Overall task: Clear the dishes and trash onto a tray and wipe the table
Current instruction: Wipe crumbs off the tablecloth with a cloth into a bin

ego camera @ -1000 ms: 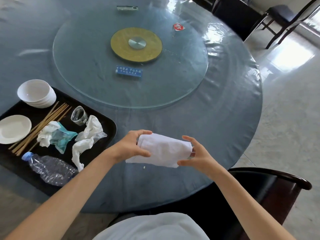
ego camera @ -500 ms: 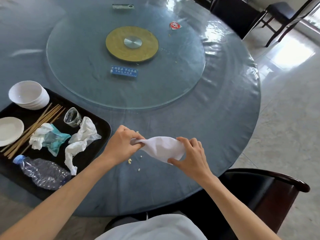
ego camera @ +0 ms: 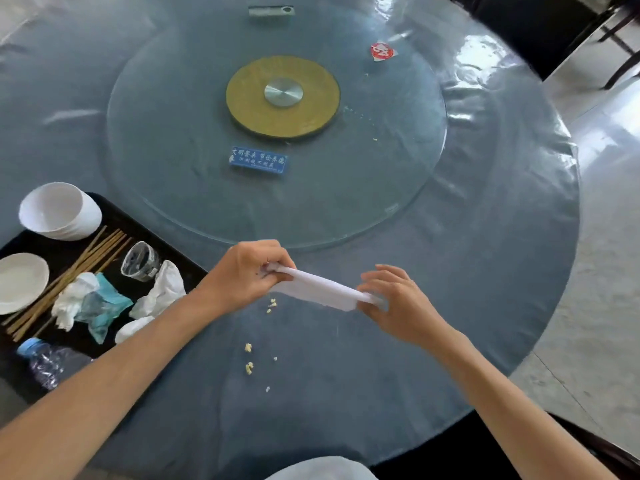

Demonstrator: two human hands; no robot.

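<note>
a soft white cloth (ego camera: pixel 317 288), folded into a long flat band, is held stretched just above the round table (ego camera: pixel 502 237). one end is gripped in the curled fingers of the left hand (ego camera: pixel 242 271), the other is pinched by the right hand (ego camera: pixel 398 303). the table is covered with a glossy, wrinkled plastic sheet over blue-grey fabric, and small pale crumbs (ego camera: pixel 248 367) are scattered on it below the cloth. a clear glass turntable (ego camera: pixel 173 133) with a round golden hub (ego camera: pixel 282 97) sits at the centre. on a black rectangular tray (ego camera: pixel 114 216) at the left edge are gathered stacked white bowls (ego camera: pixel 59 211), a white saucer (ego camera: pixel 20 282), wooden chopsticks (ego camera: pixel 69 275), a tipped clear cup (ego camera: pixel 140 261), crumpled white tissues (ego camera: pixel 159 292), a teal wrapper (ego camera: pixel 104 306) and a crushed plastic bottle (ego camera: pixel 48 365)
</note>
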